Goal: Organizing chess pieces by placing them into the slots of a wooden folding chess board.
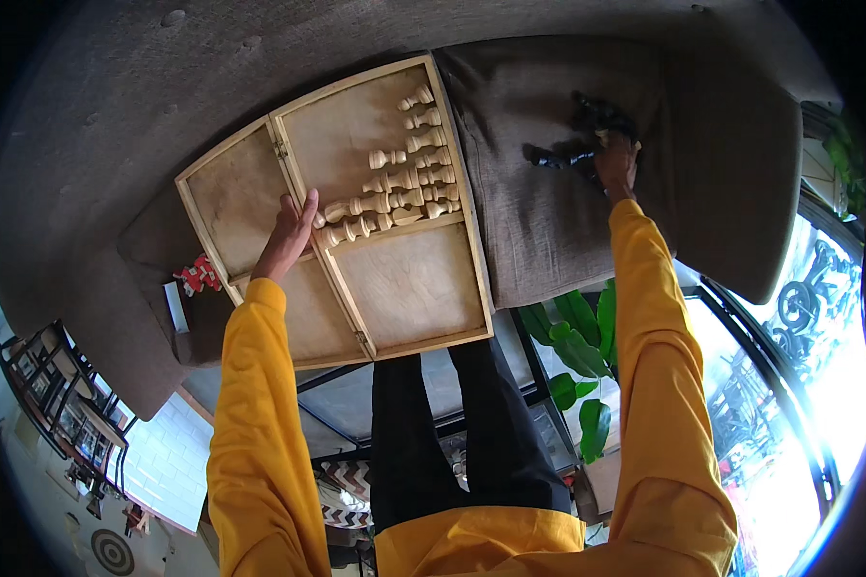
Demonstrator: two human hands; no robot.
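Observation:
An unfolded wooden chess box (pixel 404 281) lies on the brown sofa with its hollow inside facing up. Pale wooden chess pieces (pixel 404 179) lie on their sides in its upper right compartment, some in a row along the outer wall. My left hand (pixel 289 234) is over the box's hinged middle rail, thumb and fingers apart, with the thumb beside the nearest pale pieces. On the sofa to the right, my right hand (pixel 618 166) reaches into a cluster of black chess pieces (pixel 602 115). Small cream-coloured bits show at its fingertips. Whether it grips a piece is unclear.
The brown sofa seat (pixel 519 216) runs under the box, with an armrest (pixel 736 195) at right. A red-and-white item (pixel 198 275) and a white object (pixel 176 306) lie left of the box. A leafy plant (pixel 581 353) stands below the sofa's front edge.

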